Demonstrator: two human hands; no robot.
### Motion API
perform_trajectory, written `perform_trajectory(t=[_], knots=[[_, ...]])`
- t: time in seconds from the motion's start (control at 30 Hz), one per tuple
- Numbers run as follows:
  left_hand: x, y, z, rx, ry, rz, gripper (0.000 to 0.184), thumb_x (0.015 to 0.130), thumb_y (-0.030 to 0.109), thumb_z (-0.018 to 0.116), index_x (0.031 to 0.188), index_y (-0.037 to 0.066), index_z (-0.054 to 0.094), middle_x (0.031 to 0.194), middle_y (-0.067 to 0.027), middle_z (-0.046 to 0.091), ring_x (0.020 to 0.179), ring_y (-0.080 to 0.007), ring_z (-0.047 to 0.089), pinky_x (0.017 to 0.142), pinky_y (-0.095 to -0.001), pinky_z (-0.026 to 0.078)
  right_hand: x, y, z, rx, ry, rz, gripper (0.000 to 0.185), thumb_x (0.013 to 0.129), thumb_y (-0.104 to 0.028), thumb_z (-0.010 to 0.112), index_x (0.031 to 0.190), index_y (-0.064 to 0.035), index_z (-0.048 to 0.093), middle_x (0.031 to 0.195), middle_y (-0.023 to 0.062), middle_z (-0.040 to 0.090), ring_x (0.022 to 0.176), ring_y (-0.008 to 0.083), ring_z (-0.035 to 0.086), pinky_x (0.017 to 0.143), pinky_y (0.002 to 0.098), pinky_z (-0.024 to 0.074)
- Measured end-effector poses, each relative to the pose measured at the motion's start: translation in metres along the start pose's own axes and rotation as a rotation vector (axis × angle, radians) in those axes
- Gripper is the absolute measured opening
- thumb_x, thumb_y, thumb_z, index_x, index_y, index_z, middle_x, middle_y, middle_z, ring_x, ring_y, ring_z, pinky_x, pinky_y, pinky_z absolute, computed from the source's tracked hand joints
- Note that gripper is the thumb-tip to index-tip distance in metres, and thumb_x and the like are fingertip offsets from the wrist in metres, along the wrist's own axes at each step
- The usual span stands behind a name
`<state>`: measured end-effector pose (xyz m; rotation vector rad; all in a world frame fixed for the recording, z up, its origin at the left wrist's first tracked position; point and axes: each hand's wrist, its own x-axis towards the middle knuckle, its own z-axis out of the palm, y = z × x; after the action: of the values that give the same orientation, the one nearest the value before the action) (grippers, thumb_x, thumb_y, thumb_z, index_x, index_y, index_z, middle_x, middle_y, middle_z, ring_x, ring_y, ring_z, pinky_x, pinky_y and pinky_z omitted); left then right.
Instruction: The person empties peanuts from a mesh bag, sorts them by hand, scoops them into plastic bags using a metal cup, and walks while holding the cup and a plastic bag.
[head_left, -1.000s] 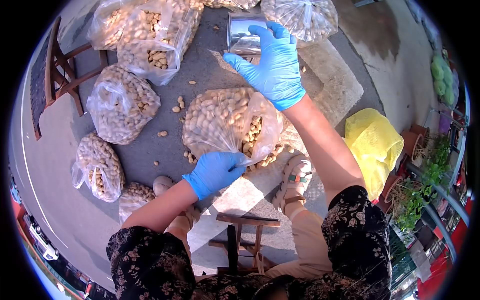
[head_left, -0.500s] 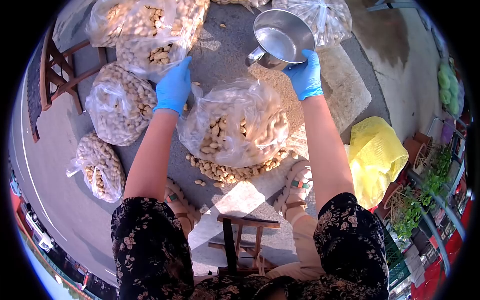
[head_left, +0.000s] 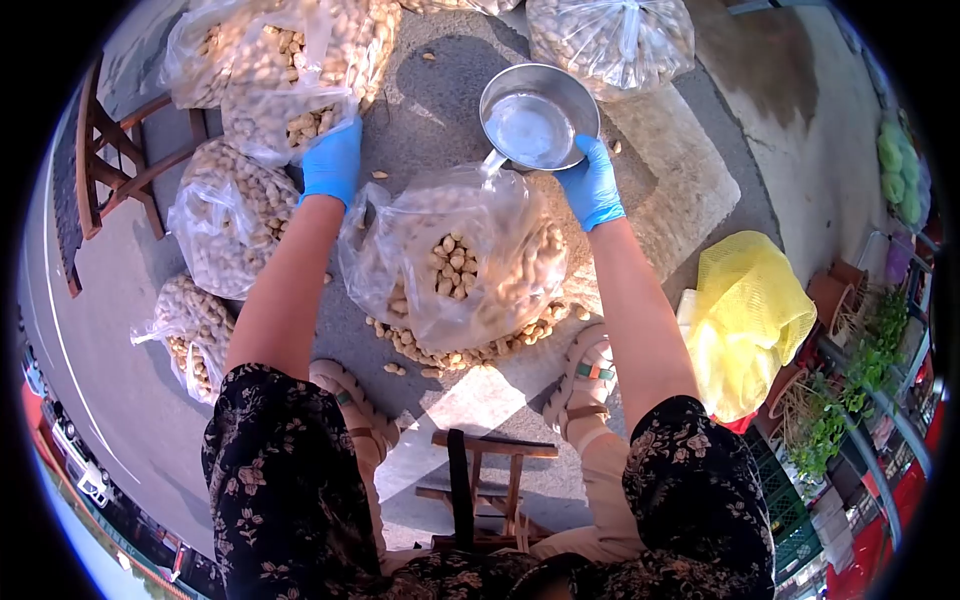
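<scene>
My right hand [head_left: 592, 185], in a blue glove, grips a steel pot [head_left: 540, 80] by its rim, thumb over the edge. The pot's handle points toward the open plastic bag of peanuts [head_left: 510, 295] in the middle, and its inside looks bare. Peanuts show through that bag's mouth. My left hand [head_left: 332, 168], also gloved, is closed at the near edge of another clear bag of peanuts [head_left: 255, 125] at upper left; its fingertips are partly hidden. Loose peanuts [head_left: 455, 355] lie along the near side of the middle bag.
More peanut bags stand at left [head_left: 232, 220] and a tied one [head_left: 612, 45] at the far right. A wooden stool [head_left: 125, 185] is at left, another [head_left: 500, 450] between my feet. Yellow mesh netting [head_left: 750, 320] and potted plants [head_left: 870, 370] line the right side.
My right hand has brought the pot nearer and left, beside the middle bag, with its opening turned more toward me. My left hand has shifted slightly up and left at the bag edge.
</scene>
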<state>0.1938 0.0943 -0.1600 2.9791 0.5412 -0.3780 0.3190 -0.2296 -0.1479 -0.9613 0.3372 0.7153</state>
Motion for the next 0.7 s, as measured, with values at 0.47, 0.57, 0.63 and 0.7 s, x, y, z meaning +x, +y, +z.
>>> perform_trajectory(t=[0.47,0.57,0.63,0.7], knots=[[-0.02,0.011,0.009,-0.235,-0.05,0.044,0.02,0.079,0.019,0.058,0.095,0.009,0.056,0.091,-0.0182,0.061,0.082,-0.037,0.058,0.072,-0.0444,0.048,-0.012,-0.004,0.028,0.119,0.126,-0.091,0.053,0.078,-0.025,0.052,0.127,-0.007,0.043,0.126,0.0096,0.049,0.117,0.0256,0.047,0.099,0.0438,0.0381],[-0.029,0.012,0.015,-0.28,0.175,-0.031,0.024,0.078,0.021,0.061,0.098,0.009,0.057,0.093,-0.0181,0.061,0.084,-0.0375,0.058,0.074,-0.0444,0.048,-0.019,-0.023,0.012,0.197,0.183,-0.239,0.052,0.079,-0.027,0.051,0.127,-0.0068,0.043,0.127,0.0088,0.048,0.118,0.0251,0.045,0.099,0.0432,0.0373],[-0.026,0.023,0.007,-0.269,0.123,-0.05,0.028,0.077,0.022,0.062,0.101,0.009,0.057,0.099,-0.0188,0.06,0.089,-0.038,0.057,0.078,-0.0446,0.047,-0.025,-0.041,-0.002,0.243,0.268,-0.354,0.051,0.08,-0.029,0.05,0.126,-0.0077,0.043,0.127,0.0073,0.048,0.119,0.0238,0.044,0.101,0.0406,0.0354],[-0.027,0.042,0.011,-0.244,0.244,0.025,0.031,0.076,0.023,0.063,0.102,0.009,0.057,0.105,-0.0207,0.057,0.096,-0.0385,0.054,0.083,-0.0449,0.045,-0.026,-0.058,-0.029,0.279,0.357,-0.434,0.05,0.081,-0.032,0.047,0.125,-0.009,0.044,0.125,0.0065,0.05,0.115,0.022,0.046,0.099,0.0369,0.0352]])
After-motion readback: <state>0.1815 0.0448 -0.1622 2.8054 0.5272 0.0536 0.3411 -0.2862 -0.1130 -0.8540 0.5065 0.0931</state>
